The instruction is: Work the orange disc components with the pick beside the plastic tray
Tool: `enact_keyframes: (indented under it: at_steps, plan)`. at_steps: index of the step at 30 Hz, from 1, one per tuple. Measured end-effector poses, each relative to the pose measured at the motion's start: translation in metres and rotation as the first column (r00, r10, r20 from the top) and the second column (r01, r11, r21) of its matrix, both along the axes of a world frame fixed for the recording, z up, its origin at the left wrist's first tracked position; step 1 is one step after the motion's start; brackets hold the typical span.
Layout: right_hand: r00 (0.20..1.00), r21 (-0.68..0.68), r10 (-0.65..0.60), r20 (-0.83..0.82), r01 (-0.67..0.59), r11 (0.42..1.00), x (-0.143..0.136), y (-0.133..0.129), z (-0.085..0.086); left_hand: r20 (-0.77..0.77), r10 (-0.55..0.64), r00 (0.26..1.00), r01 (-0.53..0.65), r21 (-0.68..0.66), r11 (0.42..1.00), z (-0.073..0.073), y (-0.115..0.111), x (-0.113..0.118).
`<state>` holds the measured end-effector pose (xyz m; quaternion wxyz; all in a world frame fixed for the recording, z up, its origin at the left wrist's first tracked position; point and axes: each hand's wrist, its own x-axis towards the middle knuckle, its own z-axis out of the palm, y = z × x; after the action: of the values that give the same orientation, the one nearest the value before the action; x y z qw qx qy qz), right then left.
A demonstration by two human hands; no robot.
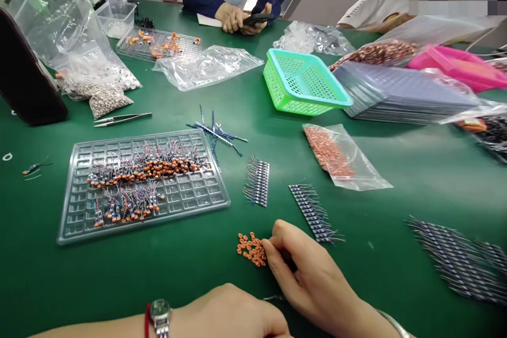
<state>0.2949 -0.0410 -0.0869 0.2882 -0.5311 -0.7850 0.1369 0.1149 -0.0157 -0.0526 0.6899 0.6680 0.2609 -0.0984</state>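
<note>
My right hand [307, 269] has thumb and forefinger pinched together at the right edge of a small pile of orange ring-shaped parts [250, 249]. What lies between those fingertips is hidden. At the bottom edge, my left hand [233, 309], with a watch on its wrist, is curled closed; its fingertips and anything in them are out of sight. Beyond the pile lie a strip of small wired circuit boards [257, 182] and a second wired strip [311, 214]. To the left, a clear compartment tray [198, 193] carries rows of wired parts with orange ends.
Tweezers [122, 119] and dark blue offcut strips [216, 134] lie behind the tray. A green basket [307, 82], a bag of copper-coloured parts [344, 161] and stacked plastic trays [404, 92] stand further back. More wired strips [459, 259] lie right. Across the table a person holds a phone.
</note>
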Motion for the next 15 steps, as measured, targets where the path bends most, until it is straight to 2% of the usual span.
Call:
enact_keyframes:
  at_steps: [9, 12, 15]
  plan:
    - [1.0, -0.03, 0.001, 0.011, -0.001, 1.0, -0.001, -0.004, -0.002, 0.037, 0.003, 0.999, -0.004, 0.036, 0.999, -0.005, -0.005, 0.0]
    - [0.998, -0.072, -0.022, -0.057, 0.018, 0.997, 0.004, -0.006, -0.003, 0.063, 0.01, 0.998, -0.015, 0.08, 0.997, -0.012, -0.008, 0.0]
    - [0.982, -0.118, -0.091, -0.167, 0.072, 0.99, 0.007, -0.002, 0.003, 0.106, 0.003, 0.994, -0.018, 0.139, 0.99, -0.019, -0.012, 0.001]
